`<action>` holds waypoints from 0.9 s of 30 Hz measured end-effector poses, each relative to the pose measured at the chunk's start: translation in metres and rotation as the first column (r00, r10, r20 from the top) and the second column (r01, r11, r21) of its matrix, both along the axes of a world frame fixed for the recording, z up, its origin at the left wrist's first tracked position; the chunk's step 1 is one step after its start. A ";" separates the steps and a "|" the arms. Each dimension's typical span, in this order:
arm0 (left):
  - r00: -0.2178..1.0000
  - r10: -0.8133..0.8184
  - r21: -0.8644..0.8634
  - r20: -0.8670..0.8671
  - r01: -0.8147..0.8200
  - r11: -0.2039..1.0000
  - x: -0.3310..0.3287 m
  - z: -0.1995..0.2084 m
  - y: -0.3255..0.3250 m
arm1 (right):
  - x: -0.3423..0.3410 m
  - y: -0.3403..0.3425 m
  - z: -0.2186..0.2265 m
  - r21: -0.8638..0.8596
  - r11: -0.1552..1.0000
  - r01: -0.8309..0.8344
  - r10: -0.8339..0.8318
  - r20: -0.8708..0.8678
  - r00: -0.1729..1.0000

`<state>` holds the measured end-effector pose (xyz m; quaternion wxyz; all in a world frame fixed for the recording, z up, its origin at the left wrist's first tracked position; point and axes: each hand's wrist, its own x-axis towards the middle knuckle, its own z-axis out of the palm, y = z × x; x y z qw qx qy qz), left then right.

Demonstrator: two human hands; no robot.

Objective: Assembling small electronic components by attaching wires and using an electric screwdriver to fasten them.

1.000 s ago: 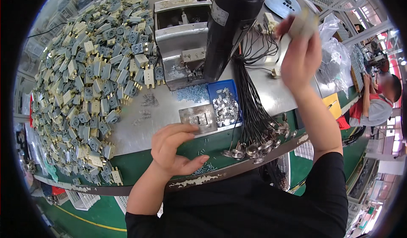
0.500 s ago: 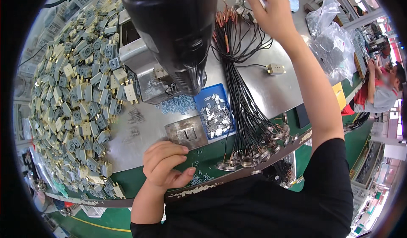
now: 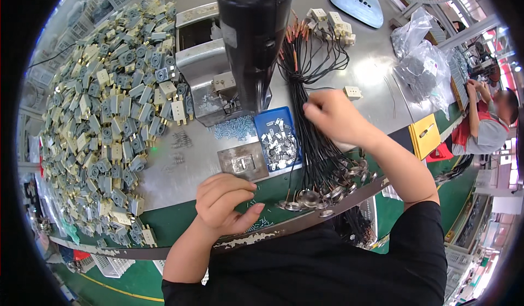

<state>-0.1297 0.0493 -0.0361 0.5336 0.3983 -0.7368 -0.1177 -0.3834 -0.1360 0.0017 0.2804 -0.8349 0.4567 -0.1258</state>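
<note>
My left hand (image 3: 225, 203) rests at the table's front edge, fingers loosely curled and thumb apart, with nothing visible in it. Just beyond it lies a flat metal fixture plate (image 3: 243, 161) with a small light slot piece in its middle. My right hand (image 3: 335, 116) is closed in a fist over the right side of a bundle of black cables (image 3: 301, 105). Its curled fingers hide whatever they may hold. Copper-coloured ends (image 3: 295, 41) point away from me; round metal parts (image 3: 310, 198) hang at the near ends. A cream connector block (image 3: 353, 93) lies beyond the right hand.
A black machine head (image 3: 254, 39) stands over the middle. Beside it are a blue tray (image 3: 271, 114) of small metal clips and loose screws (image 3: 236, 128). Grey and cream connector housings (image 3: 117, 120) heap up at left. Plastic bags (image 3: 423, 69) and a co-worker (image 3: 486, 120) are at right.
My right hand has come back toward me from the far connector blocks to the cable bundle, its fingers now curled in. My left hand keeps its pose by the fixture plate. The view has shifted slightly.
</note>
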 end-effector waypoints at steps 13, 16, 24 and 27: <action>0.717 -0.276 0.325 -0.640 0.578 0.749 -0.028 0.030 0.009 | 0.027 0.056 0.057 0.659 0.748 -0.073 -0.221 0.351 0.910; 0.580 -0.135 0.357 -0.803 0.651 0.670 -0.023 0.028 0.013 | 0.040 0.061 0.070 0.246 0.966 -0.074 0.082 -0.020 0.996; 0.702 0.174 0.538 -0.691 0.338 0.772 0.025 0.027 0.003 | 0.085 0.049 0.043 -0.640 0.533 -0.554 0.699 -0.036 0.714; 0.969 0.134 0.483 -0.208 -0.018 0.876 0.039 0.035 0.000 | 0.090 0.042 0.036 -0.503 0.494 -0.709 0.748 -0.170 0.641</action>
